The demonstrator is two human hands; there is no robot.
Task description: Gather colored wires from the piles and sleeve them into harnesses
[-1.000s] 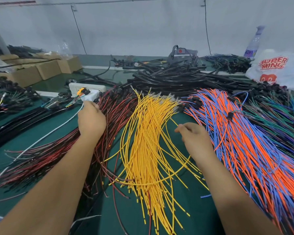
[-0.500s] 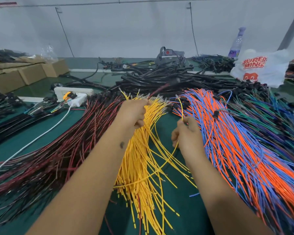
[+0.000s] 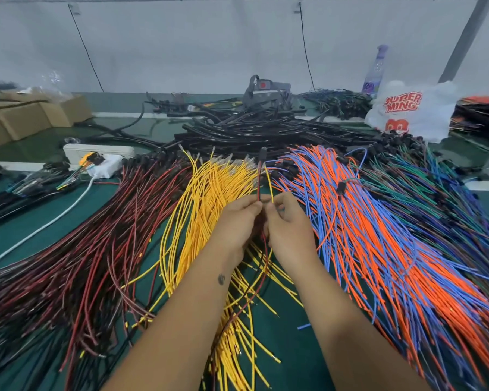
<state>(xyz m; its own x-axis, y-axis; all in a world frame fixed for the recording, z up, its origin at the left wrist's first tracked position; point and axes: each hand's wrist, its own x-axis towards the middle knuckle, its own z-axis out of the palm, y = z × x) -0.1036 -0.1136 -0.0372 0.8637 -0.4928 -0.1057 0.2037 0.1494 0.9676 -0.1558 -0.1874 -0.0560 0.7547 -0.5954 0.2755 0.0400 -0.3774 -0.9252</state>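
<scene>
A thin red-and-black paired wire with a dark connector tip (image 3: 260,176) and 1 thin yellow wire (image 3: 269,184) stand upright between both hands, above the fanned yellow wire pile (image 3: 209,198). The left hand (image 3: 237,221) pinches the red-black wire with curled fingers; the right hand (image 3: 290,224) pinches the yellow one. Both tails trail down into the loose yellow strands, so lifting could likely snag neighbours or drag them off the green table (image 3: 283,348). A weak pinch could let 1 wire slip and leave the ends uneven.
</scene>
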